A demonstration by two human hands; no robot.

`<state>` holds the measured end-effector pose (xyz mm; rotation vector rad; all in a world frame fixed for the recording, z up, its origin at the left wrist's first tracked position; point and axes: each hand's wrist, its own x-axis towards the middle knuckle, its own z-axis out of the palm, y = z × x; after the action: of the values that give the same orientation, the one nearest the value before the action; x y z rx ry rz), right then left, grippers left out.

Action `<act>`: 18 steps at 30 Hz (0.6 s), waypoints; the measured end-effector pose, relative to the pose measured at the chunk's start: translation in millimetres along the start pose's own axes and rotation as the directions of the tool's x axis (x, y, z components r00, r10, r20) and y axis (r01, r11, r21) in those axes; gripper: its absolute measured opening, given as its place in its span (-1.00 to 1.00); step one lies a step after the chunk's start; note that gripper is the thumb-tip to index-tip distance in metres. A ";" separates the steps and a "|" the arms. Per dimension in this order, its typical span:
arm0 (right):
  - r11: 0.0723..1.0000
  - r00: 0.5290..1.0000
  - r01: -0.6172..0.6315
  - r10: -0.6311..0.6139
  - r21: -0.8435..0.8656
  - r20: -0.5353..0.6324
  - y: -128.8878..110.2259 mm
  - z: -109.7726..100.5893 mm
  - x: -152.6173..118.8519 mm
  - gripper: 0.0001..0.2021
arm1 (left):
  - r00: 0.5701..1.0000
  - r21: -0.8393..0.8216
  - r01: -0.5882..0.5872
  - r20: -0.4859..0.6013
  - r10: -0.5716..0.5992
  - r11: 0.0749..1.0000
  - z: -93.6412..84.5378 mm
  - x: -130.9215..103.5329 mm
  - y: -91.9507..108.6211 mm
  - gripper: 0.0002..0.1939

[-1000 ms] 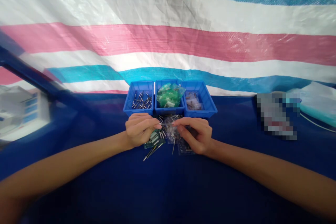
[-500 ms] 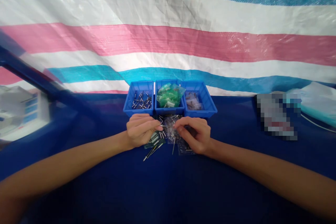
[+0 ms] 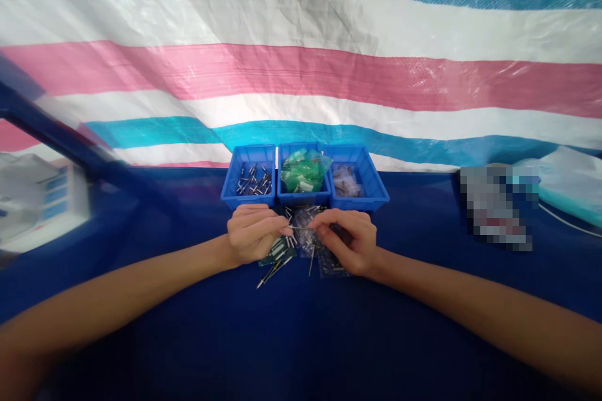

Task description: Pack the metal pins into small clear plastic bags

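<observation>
- You have one thin metal pin [image 3: 301,228] stretched level between your hands, in front of the middle bin [image 3: 303,198], nearer to you, above the small pile.
- Your left hand [image 3: 254,233] has a narrow grip, thumb and finger pinching the pin's left end.
- Your right hand [image 3: 350,238] pinches its other end, also narrow; the exact fingertip contact is too small to tell.
- The step in hand looks like handling or checking this single pin; from this hold, any move calls for a light, steady pinch and both ends kept in line.
- Count three blue bins: the middle one, the left bin [image 3: 249,202] just beside it, and the right bin [image 3: 360,203] on its other side.
- One green bag [image 3: 303,170] fills the middle bin; loose pins [image 3: 254,182] lie in the left bin, too tangled to count.
- Clear packets [image 3: 347,182] sit in the right bin, number unclear.
- On the surface [image 3: 301,326], nearer you than the middle bin, is one mixed pile [image 3: 290,239] of pins and bags, partly hidden by your hands.
</observation>
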<state>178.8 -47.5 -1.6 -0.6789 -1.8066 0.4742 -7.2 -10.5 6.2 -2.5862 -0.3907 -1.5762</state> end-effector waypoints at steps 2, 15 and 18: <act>1.000 1.000 0.002 -0.002 0.003 -0.004 -0.2 0.0 0.1 -0.85 | 1.000 0.008 0.011 -0.014 -0.011 1.000 0.3 0.2 0.0 -0.92; 0.999 1.000 -0.016 0.015 -0.050 -0.023 0.6 -0.6 0.4 -0.85 | 0.997 0.028 0.075 -0.031 -0.074 0.997 -0.3 4.7 4.5 -0.89; 0.998 0.999 -0.031 0.030 -0.048 -0.015 0.6 -0.5 0.7 -0.85 | 0.997 0.030 0.076 -0.027 -0.075 0.997 -0.2 4.8 4.7 -0.89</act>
<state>179.2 -46.5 -1.3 -0.7423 -1.8014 0.4460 -4.1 -14.2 10.8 -2.5541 -0.5121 -1.6126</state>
